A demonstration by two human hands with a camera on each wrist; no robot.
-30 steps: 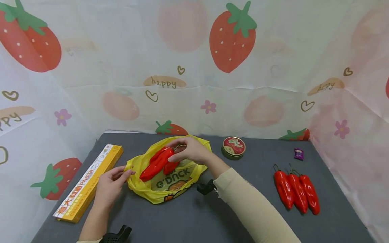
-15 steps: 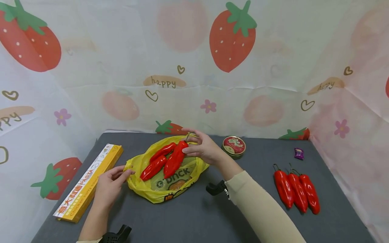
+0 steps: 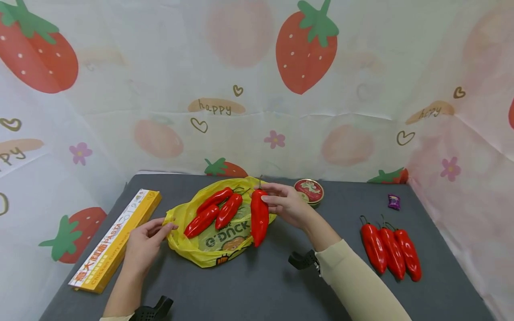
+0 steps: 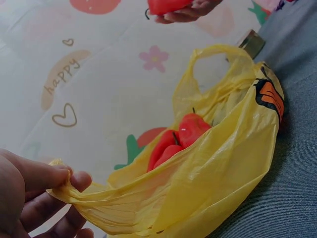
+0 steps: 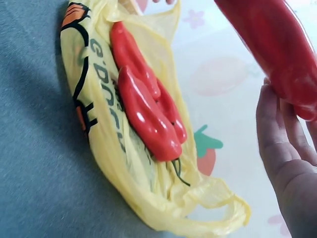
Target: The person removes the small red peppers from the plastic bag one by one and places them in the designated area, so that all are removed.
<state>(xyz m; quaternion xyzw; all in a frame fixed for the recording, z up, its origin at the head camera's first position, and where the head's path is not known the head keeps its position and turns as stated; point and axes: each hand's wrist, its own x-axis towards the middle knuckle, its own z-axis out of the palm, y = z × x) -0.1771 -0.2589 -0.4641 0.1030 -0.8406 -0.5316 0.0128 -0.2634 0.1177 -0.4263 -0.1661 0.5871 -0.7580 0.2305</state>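
We see the left hand [image 3: 146, 243] pinching a crinkled yellow plastic bag [image 3: 185, 254], likely to steady it, while the right hand [image 3: 292, 206] raises a gripped long, glossy red pepper [image 3: 259, 219] between them, exact height unclear.

The left forearm [image 3: 130, 285] rose from the lower edge of the head view, and the left grip [image 3: 146, 240] pinched, thumb pressed against the index finger, the other fingers loosely bent beneath in the left wrist view. The right arm, in a cream sleeve [image 3: 357, 276], slanted inward from the lower right; the right grip [image 3: 287, 204] held firm, thumb opposite fingers, fingertips pointing left.
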